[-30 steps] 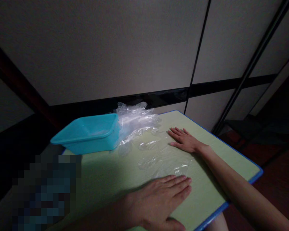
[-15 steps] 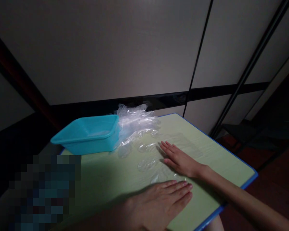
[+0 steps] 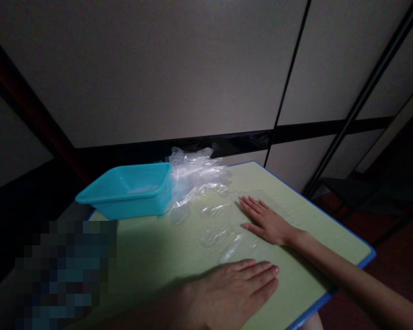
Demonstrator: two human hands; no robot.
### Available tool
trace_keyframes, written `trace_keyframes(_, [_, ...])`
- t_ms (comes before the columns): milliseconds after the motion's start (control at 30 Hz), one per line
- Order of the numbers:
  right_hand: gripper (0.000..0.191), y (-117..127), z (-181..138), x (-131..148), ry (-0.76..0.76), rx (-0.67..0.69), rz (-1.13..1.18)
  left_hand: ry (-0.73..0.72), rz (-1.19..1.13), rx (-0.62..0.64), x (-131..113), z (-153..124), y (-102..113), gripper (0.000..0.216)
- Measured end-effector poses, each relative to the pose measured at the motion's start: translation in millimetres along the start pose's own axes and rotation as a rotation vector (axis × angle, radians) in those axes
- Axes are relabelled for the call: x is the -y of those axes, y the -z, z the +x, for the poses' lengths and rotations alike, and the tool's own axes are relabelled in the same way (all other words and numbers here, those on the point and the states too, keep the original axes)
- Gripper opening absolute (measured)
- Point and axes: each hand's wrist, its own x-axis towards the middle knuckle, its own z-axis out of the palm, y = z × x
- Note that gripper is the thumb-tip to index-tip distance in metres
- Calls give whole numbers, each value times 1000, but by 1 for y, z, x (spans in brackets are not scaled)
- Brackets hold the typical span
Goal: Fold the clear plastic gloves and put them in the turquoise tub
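Observation:
A clear disposable plastic glove lies spread flat on a pale green table. My right hand rests palm down on it, fingers stretched out and thumb apart. Nearer to me, my left hand lies flat, its fingertips pointing right, beside the glove's near edge; whether it touches the film I cannot tell. Neither hand grips anything. Beyond them sits a crumpled pile of similar clear plastic gloves, against the right side of a turquoise plastic basin.
The table has a blue edge, and its far side stands close to a light cabinet with a dark band. A blurred-out patch covers the lower left. A dark seat-like object stands at the right.
My right hand has slid a little to the right over the plastic glove. My left hand stays nearly in place. The view has shifted slightly.

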Motion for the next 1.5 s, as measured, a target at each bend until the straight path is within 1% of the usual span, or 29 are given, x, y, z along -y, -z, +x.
trace_keyframes(167, [67,0,-2,-45,-178,21,-46,-1,20,12,1,2,1,44])
trace_keyframes(267, [69,0,-6,-69,-304,7,-63,-20,61,-17,4,1,-3,46])
trace_keyframes(400, [70,-2,-9,-88,-418,-50,-73,-38,106,-65,5,1,-10,50])
trace_keyframes(500, [68,-5,-11,-93,-471,-124,-84,-13,84,-62,4,0,-9,46])
trace_keyframes(633, [66,-7,-13,-94,-555,-235,-55,19,-94,-34,3,-1,-3,45])
trace_keyframes(700, [63,-7,-14,-95,-556,-296,-13,34,-186,-25,3,-2,-1,46])
trace_keyframes(767, [59,-7,-14,-96,-550,-348,23,37,-229,-23,3,-2,-1,48])
trace_keyframes(900, [52,-2,-16,-97,-585,-401,68,18,-196,-47,3,-3,-3,49])
trace_keyframes(1033, [52,4,-20,-97,-668,-469,119,4,-86,-69,1,-5,-1,49])
trace_keyframes(1100, [52,6,-21,-95,-686,-492,138,16,-22,-91,-1,-3,1,51])
trace_keyframes(1133, [51,7,-21,-94,-686,-498,147,51,4,-111,-2,-2,2,53])
trace_keyframes(1167, [51,7,-21,-93,-683,-502,156,116,26,-137,-2,1,1,57])
trace_keyframes(1233, [48,8,-21,-90,-675,-505,173,311,56,-190,-1,6,-3,65])
trace_keyframes(1300, [45,8,-20,-89,-672,-507,189,510,82,-230,4,12,-11,64])
trace_keyframes(1333, [44,7,-20,-89,-672,-507,197,566,96,-246,8,14,-16,64])
trace_keyframes(1400, [44,7,-20,-89,-671,-506,208,603,134,-271,15,17,-27,67])
trace_keyframes(1500, [44,7,-20,-89,-662,-501,218,623,195,-269,23,17,-38,76])
